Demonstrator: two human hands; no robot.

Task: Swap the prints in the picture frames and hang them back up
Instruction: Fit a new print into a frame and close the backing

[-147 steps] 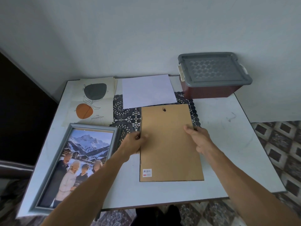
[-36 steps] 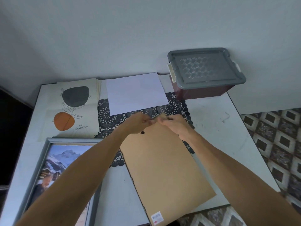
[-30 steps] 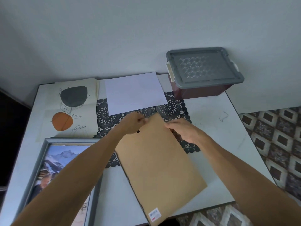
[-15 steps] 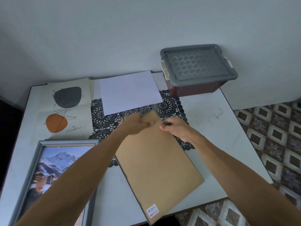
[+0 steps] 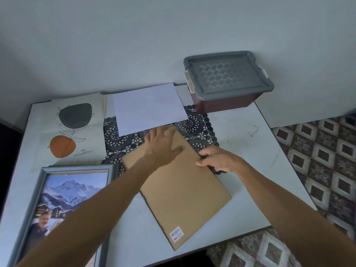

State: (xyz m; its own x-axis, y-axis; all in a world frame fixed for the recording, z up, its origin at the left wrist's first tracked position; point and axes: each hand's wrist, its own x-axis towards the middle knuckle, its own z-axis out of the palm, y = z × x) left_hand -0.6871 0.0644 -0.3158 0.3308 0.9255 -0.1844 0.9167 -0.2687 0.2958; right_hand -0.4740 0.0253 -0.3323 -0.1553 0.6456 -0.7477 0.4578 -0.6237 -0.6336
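Observation:
A picture frame (image 5: 183, 189) lies face down and askew in the middle of the table, its brown backing board up, a small label near its near corner. My left hand (image 5: 161, 143) rests flat on the board's far end, fingers spread. My right hand (image 5: 217, 159) grips the frame's right edge with curled fingers and thumb. A grey frame (image 5: 36, 187) holding a mountain photo with people lies at the near left, partly under my left arm. An abstract print (image 5: 73, 128) with a dark and an orange shape lies at the far left. A blank white sheet (image 5: 148, 108) lies beyond my hands.
A black lace doily (image 5: 196, 126) lies under the white sheet and the face-down frame's far end. A maroon box with a grey lid (image 5: 227, 79) stands at the far right against the wall. The white table (image 5: 250, 151) ends at the right above a patterned tile floor.
My hands have parted from the frame's top edge: the left now lies flat on the board, the right has slid down to the right edge. The frame has turned slightly.

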